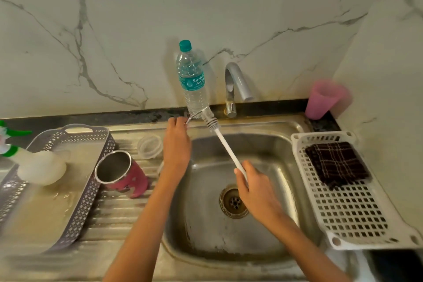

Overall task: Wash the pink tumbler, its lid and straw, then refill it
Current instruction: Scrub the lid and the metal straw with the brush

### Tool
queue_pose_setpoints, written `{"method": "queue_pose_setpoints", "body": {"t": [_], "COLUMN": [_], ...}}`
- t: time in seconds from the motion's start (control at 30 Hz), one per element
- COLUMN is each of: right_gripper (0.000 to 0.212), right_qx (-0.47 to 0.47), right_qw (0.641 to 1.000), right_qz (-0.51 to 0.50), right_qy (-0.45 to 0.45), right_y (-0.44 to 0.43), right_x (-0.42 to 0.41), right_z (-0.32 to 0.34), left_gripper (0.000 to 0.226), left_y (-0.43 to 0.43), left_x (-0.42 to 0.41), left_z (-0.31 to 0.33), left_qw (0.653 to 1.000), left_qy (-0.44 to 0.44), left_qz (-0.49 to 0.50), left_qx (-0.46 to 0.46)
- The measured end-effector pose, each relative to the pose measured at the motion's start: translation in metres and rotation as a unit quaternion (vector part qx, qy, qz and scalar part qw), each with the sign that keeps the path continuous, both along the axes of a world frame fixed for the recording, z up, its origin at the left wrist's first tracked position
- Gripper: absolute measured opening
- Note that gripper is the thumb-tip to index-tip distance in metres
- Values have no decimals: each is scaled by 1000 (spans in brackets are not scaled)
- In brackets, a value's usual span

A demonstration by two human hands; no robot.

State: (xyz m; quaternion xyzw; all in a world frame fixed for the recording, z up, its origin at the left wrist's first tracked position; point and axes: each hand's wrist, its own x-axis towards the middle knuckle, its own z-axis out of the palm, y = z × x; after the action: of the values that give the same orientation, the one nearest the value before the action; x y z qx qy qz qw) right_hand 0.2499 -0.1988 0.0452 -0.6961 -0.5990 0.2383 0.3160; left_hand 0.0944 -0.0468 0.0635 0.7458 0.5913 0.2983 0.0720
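The left hand [177, 137] pinches what looks like the clear straw [194, 115] and the right hand [251, 188] grips the brush [225, 146] over the sink [286, 142], the tumbler [123, 175] lying on the drainboard [109, 213], and a hard push could topple the water bottle [193, 80] just behind

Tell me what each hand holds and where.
Right hand grips the white straw at its lower end; left hand pinches the thin brush wire at its end.
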Motion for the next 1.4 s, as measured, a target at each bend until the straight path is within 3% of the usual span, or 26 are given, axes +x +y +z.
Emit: {"method": "queue_pose_setpoints", "body": {"t": [0.1, 0.23, 0.4, 0.53, 0.67, 0.8, 0.97, 1.03, 1.13, 1.27, 1.4], "right_gripper": [18, 28, 34, 33, 34, 29, 32, 28, 30, 32, 32], "right_qx": [-22, -32, -59, -76, -94, -73, -76, -50, -46, -26, -35], "right_qw": [998, 991, 982, 974, 976, 970, 973, 976, 972, 987, 996], "right_qz": [1, -9, -64, 8, -87, 16, -78, -31, -7, -57, -53], "right_qy": [-61, -133, -170, -215, -175, -230, -203, -211, -232, -147, -56], "right_y": [-17, -43, -55, -66, -55, -69, -60, -64, -68, -54, -51], "right_x": [-1, -7, 3, -15, 1, -20, -5, -13, -27, -31, -50], "right_z": [-1, -1, 6, 9, 19, 24, 20, 19, 14, 14, 22], "left_gripper": [24, 27, 27, 27, 27, 23, 23, 22, 18, 10, 14], "left_y": [-34, -66, -88, -93, -99, -99, -101, -99, -97, -96, -93], "left_x": [9, 16, 10, 2, -10, -17, -25, -27, -25, -25, -25], "left_z": [-10, -20, -22, -17, -19, -22, -25, -26, -21, -18, -22], "left_qw": [994, 983, 975, 972, 965, 961, 946, 934, 887, 823, 815], "left_qy": [-94, -147, -155, -147, -181, -194, -249, -280, -374, -478, -500], "left_qz": [0, 5, 27, 30, 34, 27, 16, 15, 2, 6, 32], "left_qx": [-49, -106, -157, -179, -186, -196, -208, -222, -270, -306, -292]}}
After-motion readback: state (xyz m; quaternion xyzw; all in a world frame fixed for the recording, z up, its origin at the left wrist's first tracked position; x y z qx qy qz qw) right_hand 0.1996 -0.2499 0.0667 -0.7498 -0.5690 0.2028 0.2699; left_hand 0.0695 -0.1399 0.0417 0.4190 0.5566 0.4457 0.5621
